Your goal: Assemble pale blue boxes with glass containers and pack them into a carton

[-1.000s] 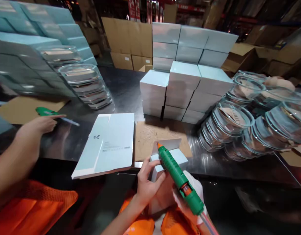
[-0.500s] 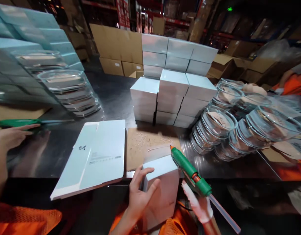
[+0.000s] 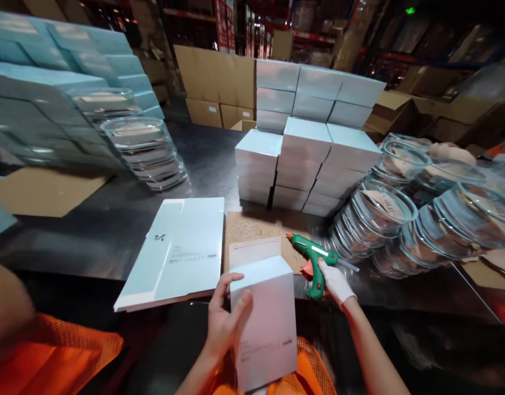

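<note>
My left hand (image 3: 225, 321) grips the left side of a pale blue carton (image 3: 264, 318) held upright against my lap, its top flap (image 3: 254, 250) open toward the table. My gloved right hand (image 3: 333, 281) holds a green glue gun (image 3: 313, 257) by its handle, lying low on the metal table (image 3: 112, 230) with its orange nozzle pointing left over a brown cardboard mat (image 3: 256, 227). A flat, unfolded pale blue carton blank (image 3: 178, 249) lies just left of the mat.
Stacks of closed pale blue boxes (image 3: 305, 159) stand behind the mat. Nested glass bowls (image 3: 400, 214) lie at the right, more glass lids (image 3: 145, 145) and flat blue blanks (image 3: 42, 93) at the left. A co-worker's arm and orange vest (image 3: 38, 345) fill the lower left.
The glue gun has swung down from above the carton to the table at the right. The carton has been pulled nearer and stood upright. The co-worker's hand and green gun have left view.
</note>
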Available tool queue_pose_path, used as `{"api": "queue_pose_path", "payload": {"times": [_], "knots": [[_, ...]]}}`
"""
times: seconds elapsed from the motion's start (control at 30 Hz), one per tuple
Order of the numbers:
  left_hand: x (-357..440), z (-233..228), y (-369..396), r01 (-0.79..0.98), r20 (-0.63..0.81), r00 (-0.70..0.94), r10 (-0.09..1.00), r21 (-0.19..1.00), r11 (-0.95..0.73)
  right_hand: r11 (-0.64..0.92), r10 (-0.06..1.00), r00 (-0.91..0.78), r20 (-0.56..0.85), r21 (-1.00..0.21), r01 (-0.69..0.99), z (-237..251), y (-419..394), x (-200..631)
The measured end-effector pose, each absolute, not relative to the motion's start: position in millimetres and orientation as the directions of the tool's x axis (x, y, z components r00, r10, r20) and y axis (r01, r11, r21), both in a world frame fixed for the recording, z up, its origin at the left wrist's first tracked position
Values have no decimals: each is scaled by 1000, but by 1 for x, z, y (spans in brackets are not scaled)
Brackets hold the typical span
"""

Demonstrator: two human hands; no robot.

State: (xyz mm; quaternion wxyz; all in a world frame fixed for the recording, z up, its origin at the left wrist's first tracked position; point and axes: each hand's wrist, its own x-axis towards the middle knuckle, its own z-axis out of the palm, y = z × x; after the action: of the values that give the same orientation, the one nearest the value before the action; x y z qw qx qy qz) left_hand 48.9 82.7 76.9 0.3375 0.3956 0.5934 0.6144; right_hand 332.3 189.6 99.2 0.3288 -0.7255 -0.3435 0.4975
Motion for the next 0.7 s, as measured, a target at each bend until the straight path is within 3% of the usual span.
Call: {"api": "queue_pose_path", "payload": {"times": [0.07,0.13,0.2,0.23,0.33,0.43,0.5,0.6,0.7], "knots": [[50,77,84,61,106,-439,892,994,-88,-518,844,326,-425,-804,294,113,184,341],[55,76,86,72,130,-405,905,991,-111,-376,910,324,-258,-843,386,128,178,338],[62,76,87,76,151,-361,920,988,-133,-221,967,203,-154,-903,367,139,175,323],[65,76,87,72,158,-333,930,987,-142,-193,981,96,-171,-932,308,142,176,313],[70,74,87,20,151,-278,949,988,-151,-312,914,-248,-322,-947,80,136,180,286],[67,70,87,-76,82,-293,953,991,-108,-341,894,-320,-314,-940,-30,121,179,280],[62,68,88,-190,9,-331,943,979,-76,-245,915,-337,-222,-969,-26,115,173,286],[56,65,92,-332,-15,-345,938,937,-108,-68,854,-517,-63,-998,9,119,163,299],[51,65,93,-263,79,-284,955,952,-157,94,791,-612,11,-990,103,130,155,303]]}}
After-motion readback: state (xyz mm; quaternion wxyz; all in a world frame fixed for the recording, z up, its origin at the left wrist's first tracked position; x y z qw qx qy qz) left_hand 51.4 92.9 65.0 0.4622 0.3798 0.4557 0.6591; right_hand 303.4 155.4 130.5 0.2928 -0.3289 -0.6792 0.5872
